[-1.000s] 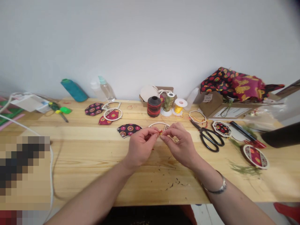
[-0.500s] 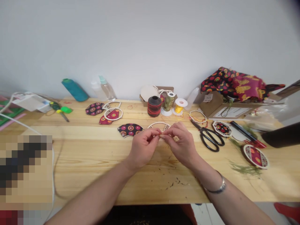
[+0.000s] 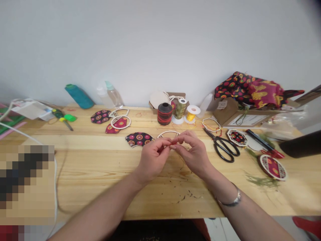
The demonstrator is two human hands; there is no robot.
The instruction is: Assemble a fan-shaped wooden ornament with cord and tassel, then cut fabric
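My left hand and my right hand meet fingertip to fingertip over the middle of the wooden table. Both are closed in a pinch on what looks like a thin thread, mostly hidden by the fingers. A yellowish strand hangs below my right hand. Just behind the fingers lies a pale cut-out frame, partly covered by my hands. To its left is a dark fan-shaped fabric piece with round red patterns. Black-handled scissors rest to the right of my right hand.
Behind stand a red-and-black thread spool, a green spool and a yellow spool. Frames and fabric pieces lie back left. A cardboard box with patterned cloth, a marker and a round ornament are at right.
My right hand has shifted slightly to the left, its fingers now overlapping those of my left hand more. Both hands stay pinched together; the things on the table have not moved.
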